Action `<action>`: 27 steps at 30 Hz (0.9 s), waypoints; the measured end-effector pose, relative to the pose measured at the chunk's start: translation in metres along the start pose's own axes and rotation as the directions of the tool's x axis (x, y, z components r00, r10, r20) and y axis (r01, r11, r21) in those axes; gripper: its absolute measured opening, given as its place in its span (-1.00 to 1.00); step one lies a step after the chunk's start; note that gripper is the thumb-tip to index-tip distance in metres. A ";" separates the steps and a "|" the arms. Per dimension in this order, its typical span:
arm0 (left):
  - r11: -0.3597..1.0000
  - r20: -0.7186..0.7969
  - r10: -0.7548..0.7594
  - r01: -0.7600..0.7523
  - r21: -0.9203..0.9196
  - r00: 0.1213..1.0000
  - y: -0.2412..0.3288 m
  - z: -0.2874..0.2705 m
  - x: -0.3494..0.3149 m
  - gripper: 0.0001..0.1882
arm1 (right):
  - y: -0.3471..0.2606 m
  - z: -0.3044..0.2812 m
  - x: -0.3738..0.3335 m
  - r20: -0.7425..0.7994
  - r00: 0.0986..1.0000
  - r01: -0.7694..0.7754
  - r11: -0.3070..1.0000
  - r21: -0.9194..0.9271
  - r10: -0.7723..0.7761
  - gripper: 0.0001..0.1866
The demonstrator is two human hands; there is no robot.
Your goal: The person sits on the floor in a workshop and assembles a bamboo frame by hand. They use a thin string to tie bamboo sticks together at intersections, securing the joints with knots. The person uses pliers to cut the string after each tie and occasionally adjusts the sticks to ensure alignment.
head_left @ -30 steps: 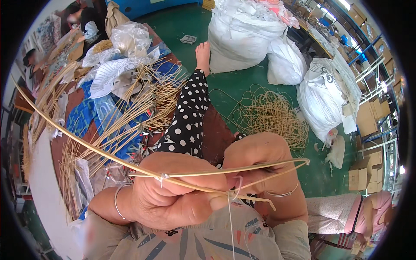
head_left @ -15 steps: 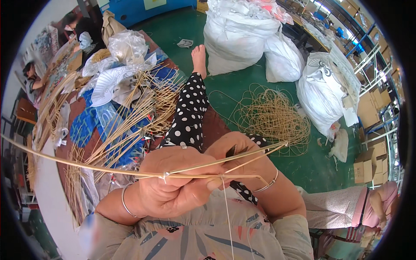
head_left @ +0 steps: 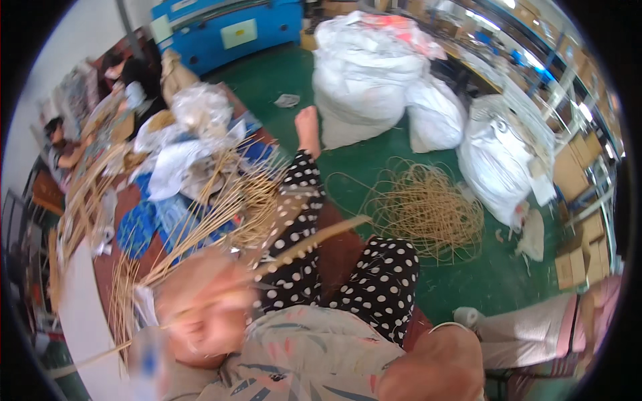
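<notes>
My left hand (head_left: pixel 200 307), smeared by motion, is closed around a thin bamboo strip (head_left: pixel 321 237). One end of the strip points away over my lap, looking broad with blur; the other runs toward the lower left. Well apart from it, my right hand (head_left: pixel 435 367) is at the lower right beside my body. Its fingers are blurred and mostly turned from sight, so whatever it may hold does not show. Below the strip are my legs in dotted trousers (head_left: pixel 378 287). The white thread cannot be made out now.
Bundled bamboo sticks (head_left: pixel 200 234) lie at left among blue cloth (head_left: pixel 136 230) and plastic bags (head_left: pixel 200 107). A tangled coil of cane (head_left: pixel 428 210) rests on the green floor, with large white sacks (head_left: pixel 364 80) beyond. Another person (head_left: pixel 528 337) is at right; two more work at far left.
My hands have come apart: the left has gone left with the bamboo strip, the right down to the lower right. The strip's far end has swung away, and the view has tilted up slightly.
</notes>
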State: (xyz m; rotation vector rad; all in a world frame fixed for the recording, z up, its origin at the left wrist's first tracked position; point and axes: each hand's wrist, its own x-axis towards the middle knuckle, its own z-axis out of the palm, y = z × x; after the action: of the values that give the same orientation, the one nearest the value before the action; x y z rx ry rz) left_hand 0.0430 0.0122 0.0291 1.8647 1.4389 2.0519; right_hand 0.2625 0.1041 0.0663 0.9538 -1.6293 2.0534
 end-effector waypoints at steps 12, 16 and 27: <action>0.916 0.231 0.263 -0.318 0.244 0.937 -0.043 0.018 0.007 -0.81 | 0.045 -0.014 0.005 -0.386 0.921 -0.308 0.513 -0.801 -0.051 -0.87; 0.908 0.353 0.287 -0.370 0.196 0.891 -0.014 0.046 0.020 -0.86 | 0.051 0.007 0.014 -0.749 0.655 -0.121 0.992 0.022 0.096 -0.62; 0.896 0.063 0.437 -0.427 -0.122 0.897 0.029 0.043 0.009 -0.88 | 0.041 0.029 0.002 -0.407 0.823 -0.319 0.271 -0.908 -0.395 -0.80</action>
State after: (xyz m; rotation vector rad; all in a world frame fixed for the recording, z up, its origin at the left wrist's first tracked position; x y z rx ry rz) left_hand 0.0895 0.0261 0.0481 2.3660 0.9332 2.1225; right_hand 0.2435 0.0655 0.0417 -0.1345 -1.9220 0.6828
